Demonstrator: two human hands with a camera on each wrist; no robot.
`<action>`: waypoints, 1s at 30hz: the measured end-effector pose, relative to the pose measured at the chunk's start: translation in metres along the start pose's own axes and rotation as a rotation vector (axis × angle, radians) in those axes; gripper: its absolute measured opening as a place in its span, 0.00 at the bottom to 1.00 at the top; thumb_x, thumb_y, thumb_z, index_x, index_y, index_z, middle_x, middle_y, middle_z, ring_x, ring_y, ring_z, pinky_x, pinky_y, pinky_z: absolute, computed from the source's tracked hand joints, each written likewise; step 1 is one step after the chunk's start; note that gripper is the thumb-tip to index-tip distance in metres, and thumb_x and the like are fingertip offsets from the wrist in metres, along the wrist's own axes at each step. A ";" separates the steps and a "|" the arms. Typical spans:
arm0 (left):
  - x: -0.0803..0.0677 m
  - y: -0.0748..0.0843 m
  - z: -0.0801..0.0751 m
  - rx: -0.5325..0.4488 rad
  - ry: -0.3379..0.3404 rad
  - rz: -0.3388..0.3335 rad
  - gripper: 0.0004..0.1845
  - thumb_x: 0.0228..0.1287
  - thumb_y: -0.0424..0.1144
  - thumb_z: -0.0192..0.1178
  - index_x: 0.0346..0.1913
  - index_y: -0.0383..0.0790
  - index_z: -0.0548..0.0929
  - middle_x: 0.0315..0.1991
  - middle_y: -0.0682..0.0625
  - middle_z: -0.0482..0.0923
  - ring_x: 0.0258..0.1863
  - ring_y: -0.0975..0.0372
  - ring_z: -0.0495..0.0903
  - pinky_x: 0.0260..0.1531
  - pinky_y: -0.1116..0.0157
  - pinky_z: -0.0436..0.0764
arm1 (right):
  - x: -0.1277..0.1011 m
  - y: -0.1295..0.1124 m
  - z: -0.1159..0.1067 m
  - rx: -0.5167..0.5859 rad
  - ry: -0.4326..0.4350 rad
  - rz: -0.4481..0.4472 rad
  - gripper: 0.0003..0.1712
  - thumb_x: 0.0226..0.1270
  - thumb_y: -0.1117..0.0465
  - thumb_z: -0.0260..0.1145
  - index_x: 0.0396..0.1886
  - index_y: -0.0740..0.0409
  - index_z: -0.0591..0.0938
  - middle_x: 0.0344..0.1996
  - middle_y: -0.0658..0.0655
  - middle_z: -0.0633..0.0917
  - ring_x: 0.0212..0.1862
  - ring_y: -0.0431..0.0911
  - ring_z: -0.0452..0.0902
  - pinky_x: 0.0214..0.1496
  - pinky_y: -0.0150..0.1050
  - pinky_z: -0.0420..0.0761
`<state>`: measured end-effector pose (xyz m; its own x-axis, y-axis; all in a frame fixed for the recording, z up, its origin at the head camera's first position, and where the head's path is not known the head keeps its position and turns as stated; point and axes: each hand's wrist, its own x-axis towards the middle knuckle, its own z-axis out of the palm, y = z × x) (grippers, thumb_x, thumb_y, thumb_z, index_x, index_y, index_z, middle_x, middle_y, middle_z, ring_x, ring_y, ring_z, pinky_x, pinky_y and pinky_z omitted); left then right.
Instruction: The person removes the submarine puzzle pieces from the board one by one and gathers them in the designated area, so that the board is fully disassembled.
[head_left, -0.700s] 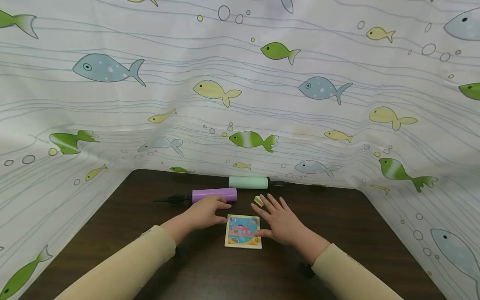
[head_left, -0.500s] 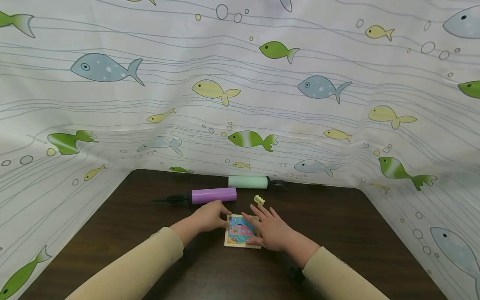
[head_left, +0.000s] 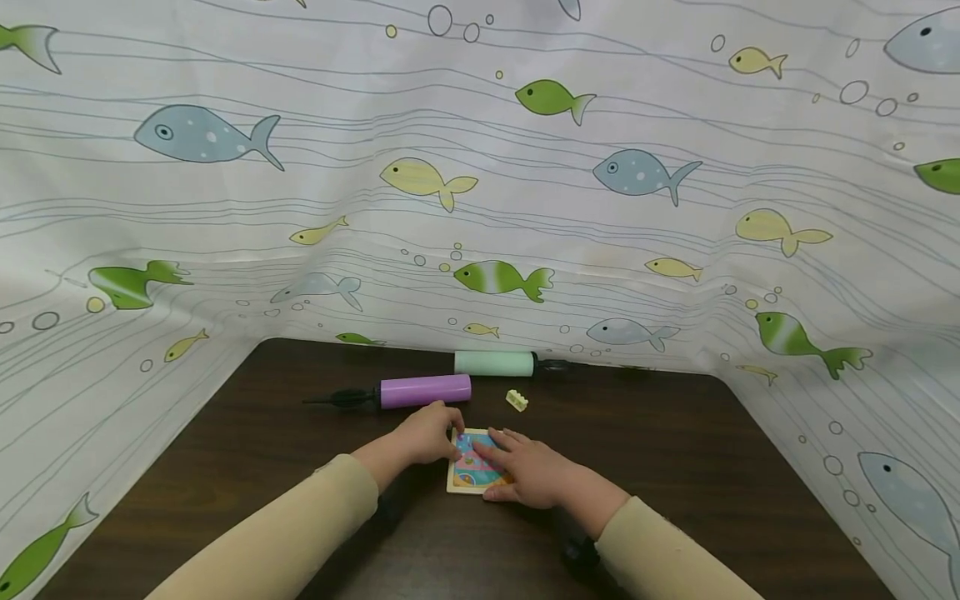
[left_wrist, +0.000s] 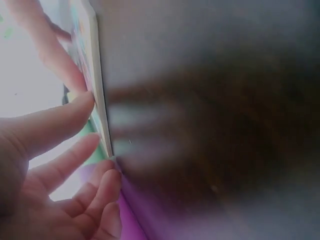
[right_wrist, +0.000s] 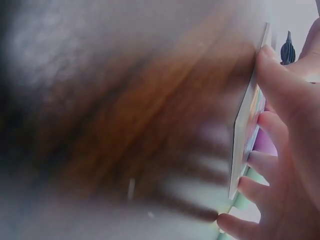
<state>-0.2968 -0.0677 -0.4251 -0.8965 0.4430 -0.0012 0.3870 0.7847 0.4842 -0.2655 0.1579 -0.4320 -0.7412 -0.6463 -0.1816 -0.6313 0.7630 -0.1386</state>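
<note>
A square picture board (head_left: 472,479), like a wooden tray puzzle with a pale rim and a sea scene, lies flat on the dark table. My left hand (head_left: 426,435) is at its upper left corner. In the left wrist view the thumb of that hand (left_wrist: 55,170) touches the board's rim (left_wrist: 99,75), and the other fingers bend beside the corner. Spread over the board's right part, my right hand (head_left: 542,473) hides some of the picture. The right wrist view has its thumb (right_wrist: 280,82) on the near edge and several fingertips along the picture side.
Behind the board lies a small pale yellow block (head_left: 517,400) with a bumpy edge. Further back are a purple hand pump (head_left: 425,392) and a mint green one (head_left: 495,363), both with black ends. A fish-print cloth (head_left: 360,233) walls in the table (head_left: 300,467).
My right hand has moved left and toward me, from beside the yellow block onto the board. My left hand has shifted right, away from the purple pump, to the board's corner.
</note>
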 end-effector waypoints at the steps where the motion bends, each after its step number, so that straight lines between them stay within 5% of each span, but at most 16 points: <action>1: 0.001 0.000 0.001 -0.007 0.000 -0.003 0.16 0.50 0.38 0.77 0.40 0.43 0.83 0.39 0.47 0.73 0.37 0.57 0.74 0.43 0.55 0.76 | 0.000 0.000 0.000 -0.002 -0.001 0.000 0.46 0.66 0.29 0.55 0.78 0.39 0.57 0.77 0.56 0.55 0.75 0.55 0.51 0.66 0.60 0.63; 15: 0.013 0.000 0.000 -0.059 -0.030 -0.059 0.15 0.49 0.34 0.76 0.36 0.41 0.79 0.35 0.49 0.70 0.33 0.58 0.70 0.38 0.59 0.73 | -0.004 -0.005 -0.006 0.071 0.000 -0.083 0.38 0.70 0.39 0.59 0.77 0.33 0.59 0.76 0.52 0.57 0.73 0.66 0.50 0.62 0.66 0.64; 30: 0.014 0.001 0.001 -0.068 -0.024 -0.065 0.16 0.49 0.33 0.76 0.35 0.41 0.78 0.34 0.48 0.68 0.33 0.57 0.70 0.38 0.58 0.72 | -0.004 -0.002 -0.007 0.105 -0.043 -0.056 0.38 0.69 0.39 0.59 0.76 0.24 0.57 0.77 0.48 0.54 0.75 0.63 0.47 0.65 0.65 0.61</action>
<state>-0.3085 -0.0602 -0.4254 -0.9134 0.4034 -0.0553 0.3121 0.7809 0.5411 -0.2627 0.1588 -0.4243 -0.6932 -0.6888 -0.2122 -0.6426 0.7240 -0.2509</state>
